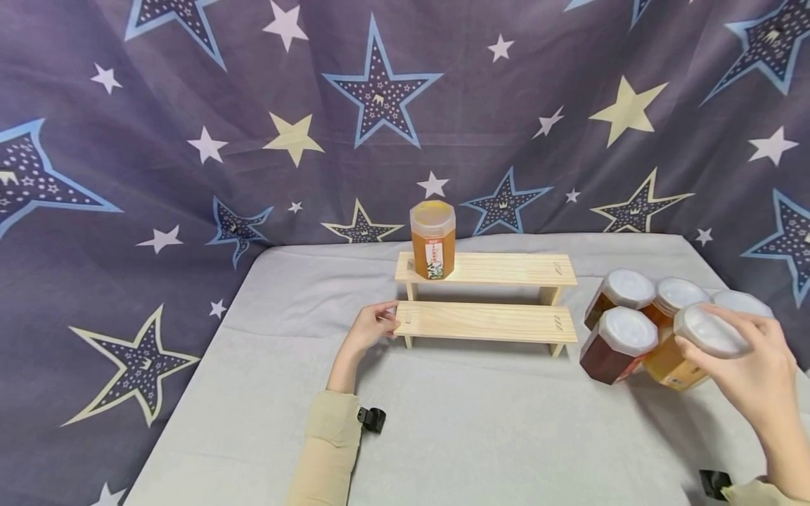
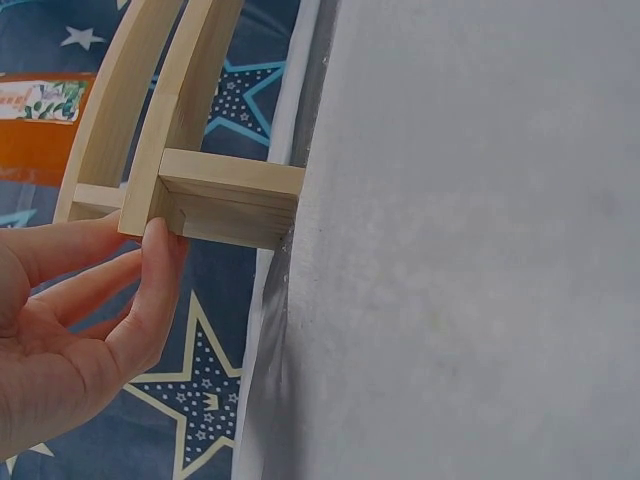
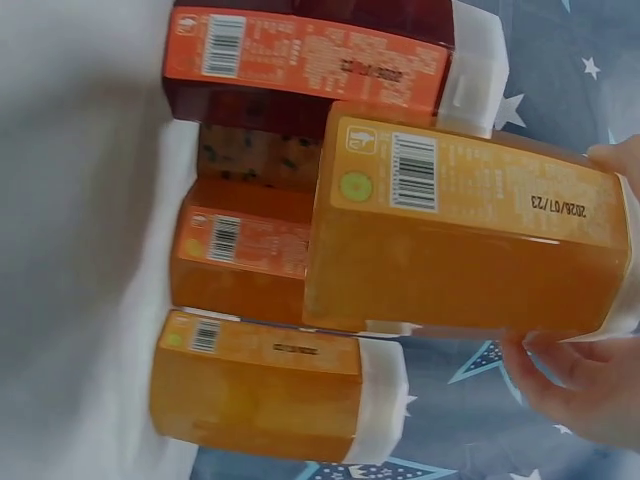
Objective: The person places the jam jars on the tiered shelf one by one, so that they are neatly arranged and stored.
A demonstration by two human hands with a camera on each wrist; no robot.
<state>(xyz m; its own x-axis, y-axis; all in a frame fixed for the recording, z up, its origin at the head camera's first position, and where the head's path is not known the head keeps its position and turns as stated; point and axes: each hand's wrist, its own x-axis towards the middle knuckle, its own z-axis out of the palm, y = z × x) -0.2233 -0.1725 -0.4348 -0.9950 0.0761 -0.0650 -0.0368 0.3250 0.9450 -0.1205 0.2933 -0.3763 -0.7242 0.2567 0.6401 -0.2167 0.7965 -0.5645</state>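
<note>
My left hand (image 1: 369,327) pinches the left end of the lower board of a two-step wooden rack (image 1: 481,321); in the left wrist view thumb and fingers meet at the board's corner. One jar of orange contents (image 1: 434,242) stands upright on the upper step, near its left end. At the right, my right hand (image 1: 759,362) grips an amber jar with a yellow label (image 3: 470,220) near its white lid. The right wrist view shows it raised in front of the other jars. A dark red jar (image 1: 610,355) stands just left of it.
Behind the held jar stand several more lidded jars, among them an orange-labelled one (image 3: 240,245) and another yellow-labelled one (image 3: 260,385). A grey cloth (image 1: 481,422) covers the table. A star-patterned curtain (image 1: 506,112) hangs along the back and left.
</note>
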